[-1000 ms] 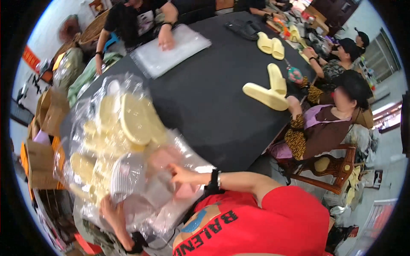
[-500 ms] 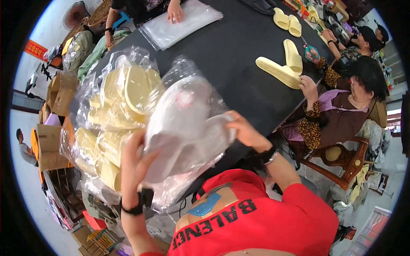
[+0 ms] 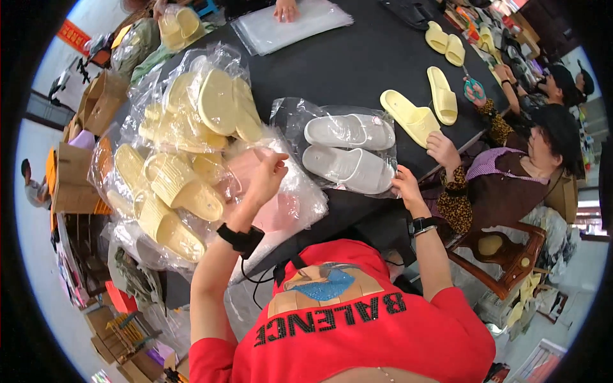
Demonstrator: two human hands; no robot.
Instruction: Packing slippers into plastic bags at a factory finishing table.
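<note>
Packing slippers into clear bags looks like the step in hand, judged from how things lie. Nearest, the right hand [image 3: 407, 184] rests its fingers, close together, on the near edge of a clear bag [image 3: 287, 118] holding a white pair of slippers [image 3: 350, 150]; whether it pinches the plastic or only presses on it cannot be told. The bag lies flat on the black table [image 3: 357, 64], both slippers side by side inside it. The left hand [image 3: 268, 175] reaches into the crinkled plastic over a pink pair [image 3: 278, 207] just beside the white one, fingers curled onto the film, seemingly gripping it. Behind that hand a heap of bagged yellow slippers [image 3: 185, 159] is stacked at the table's left edge. Next move, as a judgement: the white bag's open end would need closing or flattening, then a place on the heap; the slack film calls for a firm two-handed hold. Farther right, another person's hand [image 3: 442, 150] sits near two loose yellow slippers [image 3: 421, 108]. At the far edge a stack of empty bags [image 3: 287, 25] lies under a third person's hand [image 3: 286, 9].
</note>
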